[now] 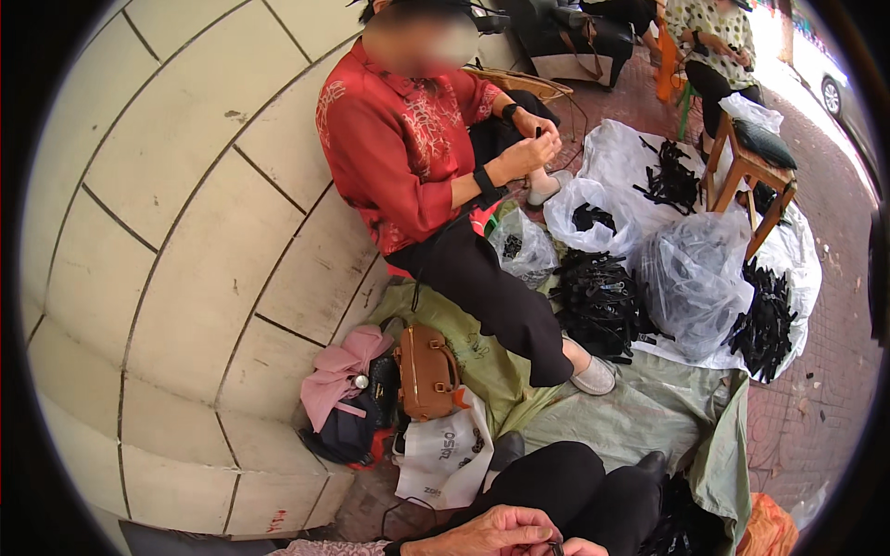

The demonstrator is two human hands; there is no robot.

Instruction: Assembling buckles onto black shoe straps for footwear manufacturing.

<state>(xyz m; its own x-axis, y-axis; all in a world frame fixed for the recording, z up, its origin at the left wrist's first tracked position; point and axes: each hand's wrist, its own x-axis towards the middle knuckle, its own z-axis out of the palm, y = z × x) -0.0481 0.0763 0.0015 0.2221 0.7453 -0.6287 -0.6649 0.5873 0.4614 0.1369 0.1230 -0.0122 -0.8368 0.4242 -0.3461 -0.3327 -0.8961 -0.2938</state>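
My left hand [496, 532] is above my lap at the lower edge, its thumb and fingers closed in a pinch. Only part of my right hand [584, 548] shows beside it, closed as well. Between the two hands sits a small dark piece [556, 549], too small and cut off by the edge to name. My knees in black trousers [556, 477] lie just beyond. To the right of my legs, black strips [681, 528] are heaped on the ground.
A seated person in red [399, 157] works at a small black item. Beyond lie piles of black straps [603, 301], a clear plastic bag [695, 287] and a wooden stool [753, 176]. A brown handbag [426, 372] and white paper bag [447, 454] stand left, near the tiled wall [185, 278].
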